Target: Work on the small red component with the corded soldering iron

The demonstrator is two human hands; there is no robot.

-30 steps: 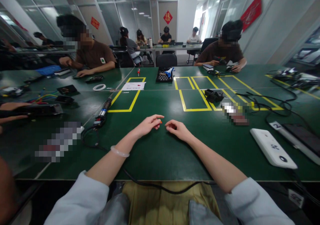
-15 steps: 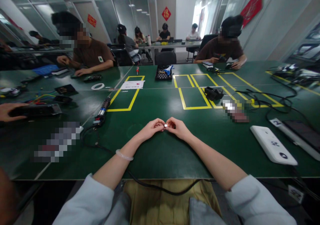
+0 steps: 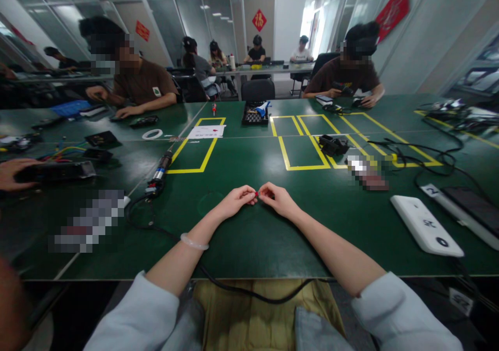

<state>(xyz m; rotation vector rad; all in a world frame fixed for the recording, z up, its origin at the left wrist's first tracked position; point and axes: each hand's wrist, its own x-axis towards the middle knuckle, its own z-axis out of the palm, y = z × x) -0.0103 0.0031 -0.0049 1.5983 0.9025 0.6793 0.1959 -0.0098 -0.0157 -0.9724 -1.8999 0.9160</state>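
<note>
Near the middle of the green table (image 3: 268, 247), my two hands meet at the fingertips. My left hand (image 3: 240, 199) is closed in a pinch on a small red piece (image 3: 256, 194), too small to tell its kind. My right hand (image 3: 277, 197) has thumb and forefinger pinched together against the other side of that piece. The fingers cover most of it. A pale bracelet (image 3: 194, 242) circles my left wrist.
To the left lie a cylindrical electric screwdriver (image 3: 159, 169) and its black cable. A white power-bank-like device (image 3: 427, 226) lies at right. Farther off are a black tray (image 3: 255, 114), a black part (image 3: 333, 145) and yellow tape outlines (image 3: 307, 168). Co-workers sit opposite.
The small piece between my fingertips showed a white face; now it shows red. My fingers have shifted slightly around it, while both arms stay nearly where they were.
</note>
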